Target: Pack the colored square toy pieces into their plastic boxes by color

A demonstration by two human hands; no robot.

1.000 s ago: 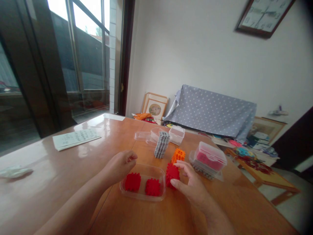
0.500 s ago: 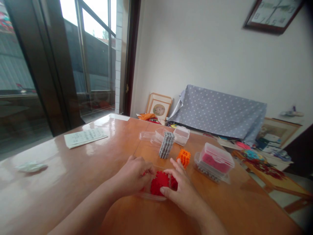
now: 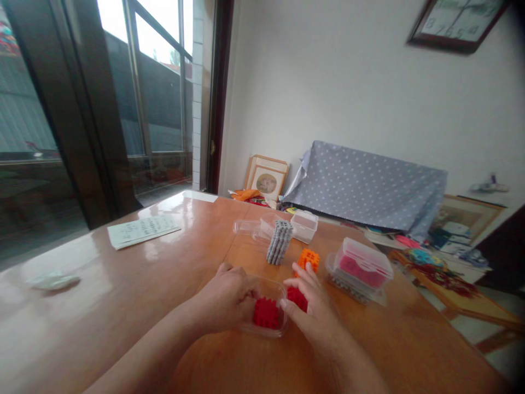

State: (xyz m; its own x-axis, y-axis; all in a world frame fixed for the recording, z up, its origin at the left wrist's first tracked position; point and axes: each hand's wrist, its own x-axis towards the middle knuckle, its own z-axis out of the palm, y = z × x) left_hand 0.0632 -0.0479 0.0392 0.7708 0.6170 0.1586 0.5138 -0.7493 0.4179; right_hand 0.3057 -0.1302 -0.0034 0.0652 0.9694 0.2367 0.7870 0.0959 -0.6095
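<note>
While the person's left hand (image 3: 232, 293) bends over the left side of a clear container (image 3: 262, 331) in the head view, its fingers are curled in, and whether they hold anything cannot be told. One red block (image 3: 266, 313) lies inside the container, toward the right. The right hand (image 3: 314, 309) is just right of it, fingers loosely parted from the thumb around a second red block (image 3: 297, 298) outside the rim; whether they grip it is unclear. An orange block (image 3: 308, 259) sits just beyond these fingers, a gray block (image 3: 279, 243) stands farther left, and a lidded box (image 3: 365, 264) rests right on the worktop (image 3: 221, 361).
</note>
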